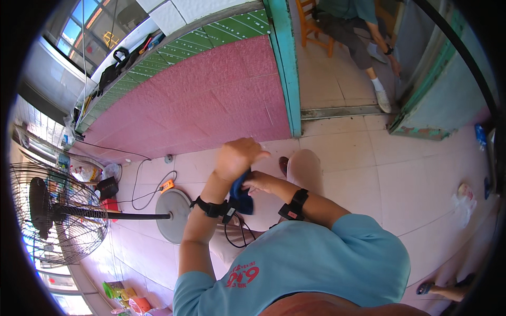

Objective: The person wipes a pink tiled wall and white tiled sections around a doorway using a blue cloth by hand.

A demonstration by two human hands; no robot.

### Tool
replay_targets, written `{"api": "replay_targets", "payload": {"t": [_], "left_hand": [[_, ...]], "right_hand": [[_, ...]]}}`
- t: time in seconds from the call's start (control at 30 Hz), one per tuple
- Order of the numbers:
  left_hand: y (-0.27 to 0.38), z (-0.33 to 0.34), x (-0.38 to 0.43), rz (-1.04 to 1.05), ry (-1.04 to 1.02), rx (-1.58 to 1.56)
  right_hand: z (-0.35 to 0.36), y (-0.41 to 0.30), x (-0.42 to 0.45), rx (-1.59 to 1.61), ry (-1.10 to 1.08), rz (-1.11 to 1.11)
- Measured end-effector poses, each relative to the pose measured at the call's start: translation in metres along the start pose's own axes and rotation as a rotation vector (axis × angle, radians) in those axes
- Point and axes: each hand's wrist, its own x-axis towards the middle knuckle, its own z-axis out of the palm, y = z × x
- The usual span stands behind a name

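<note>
A dark blue cloth (241, 194) hangs over my lap between my two arms. My right hand (257, 182) grips the edge of this cloth with its fingertips. Above it, my left hand (239, 157) is raised with the back of the hand up, slightly blurred, its thumb pointing to the right. The cloth's upper end runs under my left wrist, and the fingers of that hand are hidden. Black straps with small modules circle both forearms, the left strap (213, 207) and the right strap (297, 201). Thin black cables (233, 241) loop below the left one.
A floor fan (59, 215) with a round grey base (170, 229) stands at left. Beside it lie an orange power strip (167, 185) and cords. A pink tiled wall (205, 91) meets a teal door frame (285, 71). Through the doorway sits another person (355, 35).
</note>
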Motion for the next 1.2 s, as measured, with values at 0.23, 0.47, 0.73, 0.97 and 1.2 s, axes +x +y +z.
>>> {"api": "replay_targets", "payload": {"t": [0.23, 0.47, 0.73, 0.97, 1.2], "left_hand": [[0.048, 0.001, -0.007, 0.179, -0.038, -0.179], [0.035, -0.004, -0.027, -0.303, 0.016, -0.587], [0.015, 0.014, -0.047, -0.717, 0.169, -0.372], [-0.005, 0.021, -0.078, -0.853, 0.217, -0.512], [-0.052, 0.000, -0.081, -0.845, 0.552, -0.439]], "right_hand": [[-0.014, -0.031, -0.020, 0.013, 0.111, -0.168], [-0.016, -0.097, -0.037, -0.169, 0.170, -0.687], [-0.010, -0.086, 0.006, 0.048, 0.126, -0.787], [-0.014, -0.068, 0.033, -1.134, 0.348, -0.556], [-0.015, -0.075, 0.004, -0.337, 0.288, -0.006]]}}
